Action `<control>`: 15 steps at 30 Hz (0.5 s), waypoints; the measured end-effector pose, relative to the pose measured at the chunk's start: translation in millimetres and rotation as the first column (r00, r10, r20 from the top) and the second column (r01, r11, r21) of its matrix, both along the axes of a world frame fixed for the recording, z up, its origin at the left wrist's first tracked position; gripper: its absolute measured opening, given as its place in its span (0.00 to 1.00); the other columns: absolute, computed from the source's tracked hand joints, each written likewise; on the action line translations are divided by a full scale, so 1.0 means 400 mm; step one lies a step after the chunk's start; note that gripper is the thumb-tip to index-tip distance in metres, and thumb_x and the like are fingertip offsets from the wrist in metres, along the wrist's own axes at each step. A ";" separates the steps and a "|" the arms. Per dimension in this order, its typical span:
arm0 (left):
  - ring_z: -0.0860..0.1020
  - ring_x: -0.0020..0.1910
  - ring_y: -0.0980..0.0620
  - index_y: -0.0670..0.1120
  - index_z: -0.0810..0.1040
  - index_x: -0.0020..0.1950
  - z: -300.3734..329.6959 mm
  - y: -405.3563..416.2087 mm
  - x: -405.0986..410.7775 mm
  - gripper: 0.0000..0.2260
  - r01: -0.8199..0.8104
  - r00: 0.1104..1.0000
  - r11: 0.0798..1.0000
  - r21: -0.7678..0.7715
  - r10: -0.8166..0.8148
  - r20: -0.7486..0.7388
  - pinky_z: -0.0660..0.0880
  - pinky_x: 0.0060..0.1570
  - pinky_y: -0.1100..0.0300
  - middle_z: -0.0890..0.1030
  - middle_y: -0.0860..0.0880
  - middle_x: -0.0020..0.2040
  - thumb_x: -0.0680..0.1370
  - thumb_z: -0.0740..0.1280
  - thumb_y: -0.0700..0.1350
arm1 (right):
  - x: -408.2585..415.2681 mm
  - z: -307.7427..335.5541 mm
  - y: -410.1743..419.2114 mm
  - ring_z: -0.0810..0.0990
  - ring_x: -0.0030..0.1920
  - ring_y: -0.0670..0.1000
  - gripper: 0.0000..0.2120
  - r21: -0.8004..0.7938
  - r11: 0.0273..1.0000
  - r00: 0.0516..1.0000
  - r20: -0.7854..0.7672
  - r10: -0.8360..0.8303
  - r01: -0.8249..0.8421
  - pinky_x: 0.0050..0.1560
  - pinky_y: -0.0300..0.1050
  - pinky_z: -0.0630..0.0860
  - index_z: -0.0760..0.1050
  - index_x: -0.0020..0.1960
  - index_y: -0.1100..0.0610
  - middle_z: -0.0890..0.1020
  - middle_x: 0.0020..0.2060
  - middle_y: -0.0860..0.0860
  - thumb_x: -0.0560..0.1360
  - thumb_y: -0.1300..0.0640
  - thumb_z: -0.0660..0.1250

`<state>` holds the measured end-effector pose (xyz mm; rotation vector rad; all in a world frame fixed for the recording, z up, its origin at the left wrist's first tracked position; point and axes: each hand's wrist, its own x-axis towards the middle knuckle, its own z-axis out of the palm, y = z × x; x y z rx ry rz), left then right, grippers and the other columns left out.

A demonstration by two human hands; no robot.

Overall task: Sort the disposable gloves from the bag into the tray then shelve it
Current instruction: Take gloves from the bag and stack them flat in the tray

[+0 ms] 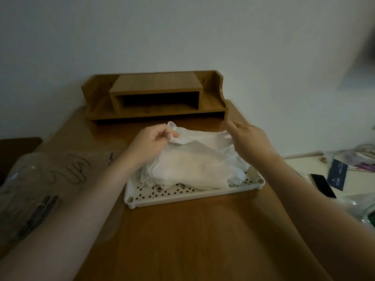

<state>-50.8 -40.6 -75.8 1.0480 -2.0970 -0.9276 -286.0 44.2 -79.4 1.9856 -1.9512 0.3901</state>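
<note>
A pile of thin white disposable gloves (190, 169) lies heaped in a white perforated plastic tray (182, 196) in the middle of the wooden table. My left hand (154, 141) pinches the far left corner of the top glove above the pile. My right hand (249, 136) holds the glove's far right edge, with its fingertips hidden behind the film. The top glove is stretched between both hands. A clear plastic bag (40, 179) with a drawn hand outline lies flat at the left. A wooden desktop shelf (156, 96) stands at the table's far edge against the wall.
A dark pen-like object (36, 216) lies under or on the bag at the left. To the right, a lower white surface holds a phone (322, 185), a dark card (336, 174) and other clutter. A dark chair or stool (18, 147) is at the far left.
</note>
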 end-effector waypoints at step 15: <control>0.52 0.77 0.49 0.53 0.73 0.36 -0.086 0.047 0.116 0.12 -0.001 0.953 0.999 -0.048 0.015 0.303 0.45 0.73 0.44 0.66 0.52 0.73 0.78 0.63 0.41 | 0.052 -0.056 0.057 0.74 0.60 0.54 0.17 0.154 0.988 0.950 0.309 -0.043 -0.005 0.57 0.44 0.72 0.78 0.58 0.55 0.76 0.62 0.52 0.77 0.65 0.56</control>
